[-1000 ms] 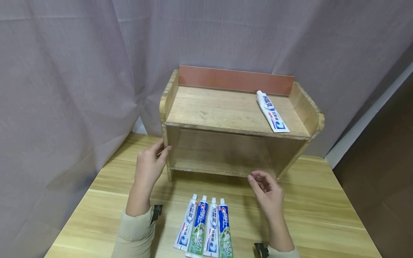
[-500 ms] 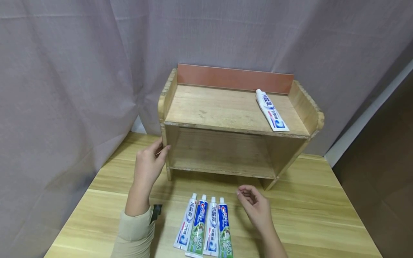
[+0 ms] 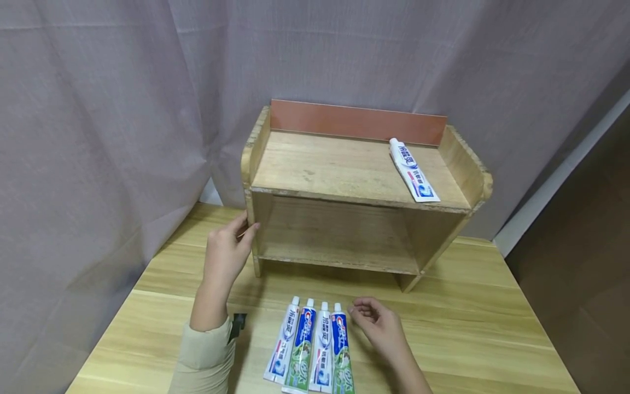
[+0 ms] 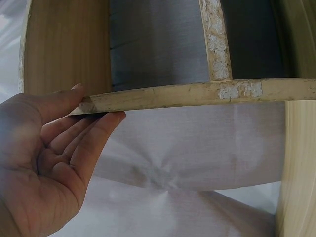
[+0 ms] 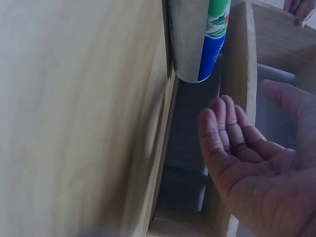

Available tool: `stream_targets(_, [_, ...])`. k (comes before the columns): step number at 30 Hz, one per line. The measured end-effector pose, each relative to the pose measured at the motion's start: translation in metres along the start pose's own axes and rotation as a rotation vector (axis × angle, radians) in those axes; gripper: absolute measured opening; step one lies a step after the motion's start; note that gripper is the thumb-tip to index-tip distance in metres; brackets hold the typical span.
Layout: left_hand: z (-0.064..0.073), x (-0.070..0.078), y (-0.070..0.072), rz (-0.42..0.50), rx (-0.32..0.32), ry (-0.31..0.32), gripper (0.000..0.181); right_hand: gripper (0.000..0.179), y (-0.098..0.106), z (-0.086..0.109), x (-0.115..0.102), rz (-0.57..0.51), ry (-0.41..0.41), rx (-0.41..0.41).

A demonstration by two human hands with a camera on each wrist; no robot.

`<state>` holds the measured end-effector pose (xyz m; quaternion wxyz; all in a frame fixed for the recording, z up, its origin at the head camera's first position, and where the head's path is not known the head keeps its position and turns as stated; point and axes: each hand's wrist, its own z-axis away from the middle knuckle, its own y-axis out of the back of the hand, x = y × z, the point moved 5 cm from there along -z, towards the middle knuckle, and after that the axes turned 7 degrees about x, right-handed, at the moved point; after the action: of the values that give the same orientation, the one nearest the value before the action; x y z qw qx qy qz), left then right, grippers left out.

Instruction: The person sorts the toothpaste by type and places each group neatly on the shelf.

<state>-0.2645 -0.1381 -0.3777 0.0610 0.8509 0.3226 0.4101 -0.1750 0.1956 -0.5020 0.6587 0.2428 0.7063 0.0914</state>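
My left hand (image 3: 226, 249) pinches the left side panel of a small two-tier wooden shelf (image 3: 330, 167). In the left wrist view, thumb and fingers (image 4: 101, 136) lie on opposite faces of that panel's edge. My right hand (image 3: 381, 331) holds nothing, its fingers loosely bent, just right of the nearest blue-and-green toothpaste tube (image 3: 341, 345). Beside that tube lie a white toothpaste tube (image 3: 322, 345), another blue-and-green one (image 3: 302, 345) and another white one (image 3: 284, 342), caps toward the shelf. One white toothpaste tube (image 3: 412, 171) rests on the top board, at its right.
The shelf stands on a wood-grain table (image 3: 472, 323), with a reddish back strip (image 3: 354, 121) along its top. Grey curtain (image 3: 344, 49) hangs behind and at the left. A dark brown panel (image 3: 581, 262) rises at the right.
My right hand has moved from the shelf's lower front edge down and left, to beside the row of toothpaste tubes. The left hand stays on the side panel.
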Motion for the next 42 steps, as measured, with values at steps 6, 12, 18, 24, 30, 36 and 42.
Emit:
stream_targets(6, [0.000, -0.001, 0.000, -0.004, -0.001, 0.018, 0.031, 0.031, -0.002, 0.003, 0.005, 0.005, -0.052, -0.027])
stream_targets(12, [0.000, 0.000, 0.000, -0.001, -0.001, 0.011, 0.030, 0.034, -0.005, 0.006, 0.009, 0.052, -0.092, -0.047])
stream_targets(18, [0.000, 0.000, 0.000, 0.003, 0.003, 0.006, 0.030, 0.034, -0.007, 0.007, 0.012, 0.083, -0.099, -0.055])
stream_targets(24, [-0.001, 0.000, 0.000, 0.002, 0.000, 0.012, 0.030, 0.035, -0.008, 0.009, 0.013, 0.086, -0.097, -0.099])
stream_targets(30, [0.000, 0.000, 0.000, 0.008, 0.002, 0.007, 0.030, 0.038, -0.012, 0.013, 0.014, 0.115, -0.089, -0.190])
stream_targets(36, [0.000, 0.000, 0.000, 0.007, 0.001, 0.012, 0.030, 0.042, -0.015, 0.015, 0.013, 0.170, -0.065, -0.256])
stream_targets(42, [0.000, 0.000, 0.001, 0.012, 0.007, 0.022, 0.030, 0.042, -0.016, 0.016, 0.012, 0.179, -0.054, -0.283])
